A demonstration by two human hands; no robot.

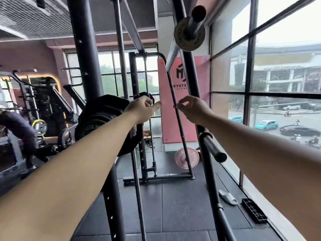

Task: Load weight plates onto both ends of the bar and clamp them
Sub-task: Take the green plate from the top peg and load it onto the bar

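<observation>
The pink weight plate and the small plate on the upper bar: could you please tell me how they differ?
The pink weight plate has pale lettering; the small plate is dark metal with worn yellowish lettering. The pink weight plate stands on edge on the floor; the small plate sits on a raised bar sleeve. Both are round and lettered.

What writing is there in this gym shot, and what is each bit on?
"MYSTE" over "FITNE": pink banner, rest hidden by black upright.
"GU": green letters on black plate, rest hidden.
Pink plate on floor: lettering too blurred.
Small plate up high on bar: embossed lettering unreadable.
</observation>
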